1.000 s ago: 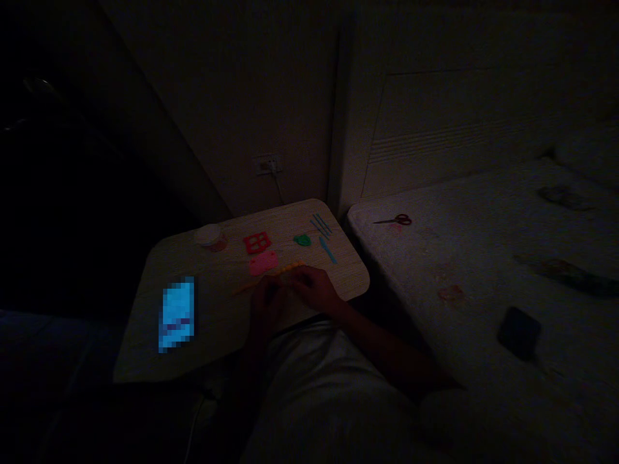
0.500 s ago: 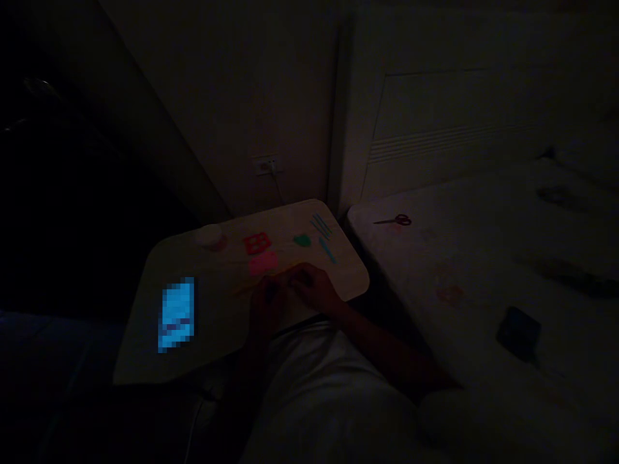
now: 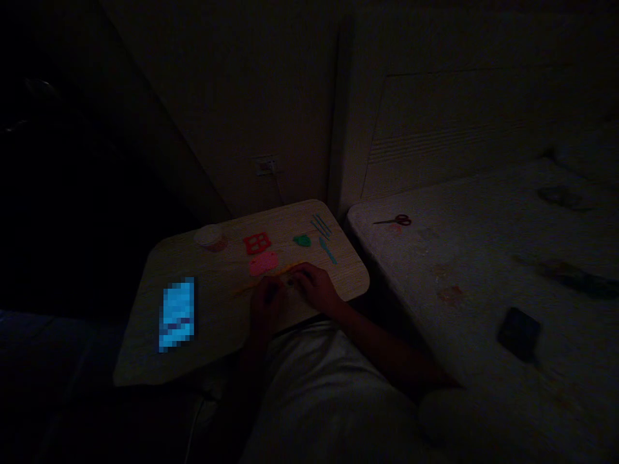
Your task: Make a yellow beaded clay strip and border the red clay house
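1. Table (image 3: 217, 316): pale, round-cornered; dimly lit, all items to no. 9 being set on or over it, the socket excepted.
2. Screen (image 3: 176, 314): bright blue, blurred into blocks; placed at the left of the table.
3. Tub (image 3: 211, 237): pale-topped; stood at the far left edge.
4. Red frame (image 3: 256, 243): four openings; laid flat, right of the tub.
5. Pink piece (image 3: 264, 263): laid just on the near side of the red frame. Wall socket (image 3: 265, 166): mounted beyond the table, with a cord plugged in.
6. Left hand (image 3: 267, 301): held low at the near side, fingers bent; whether anything is gripped cannot be told in the dark.
7. Yellow-orange strip (image 3: 286, 269): laid across the middle of the table, beside the pink piece, partly hidden by the hands.
8. Green piece (image 3: 302, 240): laid beyond the right hand (image 3: 314, 285), whose fingers are curled at the strip's right end; whether they are closed on it cannot be told.
9. Thin sticks (image 3: 320, 225) and blue knife-shaped tool (image 3: 327, 250): grouped at the far right.
10. Scissors (image 3: 394, 220): laid on the pale bed-like surface (image 3: 401, 274), right of the table.
11. Dark squarish object (image 3: 519, 334): set farther right, nearer.
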Tool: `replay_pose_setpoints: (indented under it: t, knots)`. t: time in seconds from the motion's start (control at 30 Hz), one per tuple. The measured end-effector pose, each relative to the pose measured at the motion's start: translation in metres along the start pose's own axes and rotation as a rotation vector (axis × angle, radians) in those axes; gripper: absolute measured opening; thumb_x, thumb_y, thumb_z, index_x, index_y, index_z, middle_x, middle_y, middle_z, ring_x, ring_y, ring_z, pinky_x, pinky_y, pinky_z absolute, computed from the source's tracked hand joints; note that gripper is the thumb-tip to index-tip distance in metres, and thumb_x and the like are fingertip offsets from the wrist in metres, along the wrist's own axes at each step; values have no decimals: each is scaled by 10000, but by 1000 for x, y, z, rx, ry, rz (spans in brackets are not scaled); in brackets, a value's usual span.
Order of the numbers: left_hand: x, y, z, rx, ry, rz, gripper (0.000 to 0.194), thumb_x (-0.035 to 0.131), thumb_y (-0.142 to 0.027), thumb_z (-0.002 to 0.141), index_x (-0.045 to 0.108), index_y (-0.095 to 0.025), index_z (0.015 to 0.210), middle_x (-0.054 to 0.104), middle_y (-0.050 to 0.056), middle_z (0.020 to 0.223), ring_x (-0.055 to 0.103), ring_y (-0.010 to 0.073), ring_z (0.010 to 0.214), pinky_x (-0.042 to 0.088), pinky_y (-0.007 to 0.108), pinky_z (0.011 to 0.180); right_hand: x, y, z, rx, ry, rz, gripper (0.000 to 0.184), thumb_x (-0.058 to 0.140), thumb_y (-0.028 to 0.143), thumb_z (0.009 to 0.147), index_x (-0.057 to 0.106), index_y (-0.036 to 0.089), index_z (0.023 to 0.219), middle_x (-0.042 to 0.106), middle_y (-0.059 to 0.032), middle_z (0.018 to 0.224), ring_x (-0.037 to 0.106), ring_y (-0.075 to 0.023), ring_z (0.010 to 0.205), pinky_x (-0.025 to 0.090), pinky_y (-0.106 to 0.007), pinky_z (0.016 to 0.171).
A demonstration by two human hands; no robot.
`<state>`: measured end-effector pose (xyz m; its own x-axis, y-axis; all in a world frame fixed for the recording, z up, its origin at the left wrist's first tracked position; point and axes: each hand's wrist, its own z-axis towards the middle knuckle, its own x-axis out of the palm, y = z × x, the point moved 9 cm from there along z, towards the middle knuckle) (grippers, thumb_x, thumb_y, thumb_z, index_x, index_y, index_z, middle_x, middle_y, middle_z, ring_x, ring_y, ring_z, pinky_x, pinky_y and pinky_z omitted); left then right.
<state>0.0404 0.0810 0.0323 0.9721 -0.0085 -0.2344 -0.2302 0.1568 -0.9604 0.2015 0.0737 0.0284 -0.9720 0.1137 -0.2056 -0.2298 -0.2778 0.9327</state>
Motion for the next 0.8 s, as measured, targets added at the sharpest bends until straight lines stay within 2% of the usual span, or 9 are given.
replay_pose_setpoints:
  t: [0.13,0.27,0.4,0.6,0.7,0.8]
  knots:
    - [0,2,0,-14,6,-21,152,647,-335,693,597,-206,754,602,-7,716,550,163,685,463,264,638,-1,2,0,-76,-9,-9,234,689,297,872,725,204,1083,739,-74,1047,675,-200,955,522,-310,867]
    - [0,3,0,-20,-4,-22,162,652,-347,685,604,-206,746,604,-8,707,547,162,676,457,264,635,-2,2,-1,-82,-24,-20,191,720,302,853,752,203,1013,745,-73,994,677,-202,932,524,-308,847]
    - [1,3,-1,-32,14,-29,170,656,-355,684,603,-208,748,602,-11,689,545,161,658,457,263,618,1,-3,-2,-16,-2,-13,168,678,330,885,762,185,903,762,-62,903,681,-190,831,512,-285,767]
    - [0,-2,-1,-19,6,-22,150,662,-336,695,601,-209,746,625,-5,716,566,167,690,478,268,653,4,-3,-2,17,46,-24,345,556,392,962,709,182,735,695,-25,710,619,-165,692,462,-264,672]
    - [1,-2,0,-13,12,-8,144,660,-334,706,606,-209,754,627,-2,714,569,169,687,481,270,649,2,-1,0,24,35,-19,371,501,390,978,668,192,713,670,-25,704,600,-166,690,457,-272,683]
    - [-1,-2,0,2,6,6,140,650,-337,711,601,-209,741,623,-1,709,566,169,685,480,271,655,-1,1,1,14,-7,-21,318,500,369,964,638,196,735,649,-26,745,581,-164,721,454,-280,716]
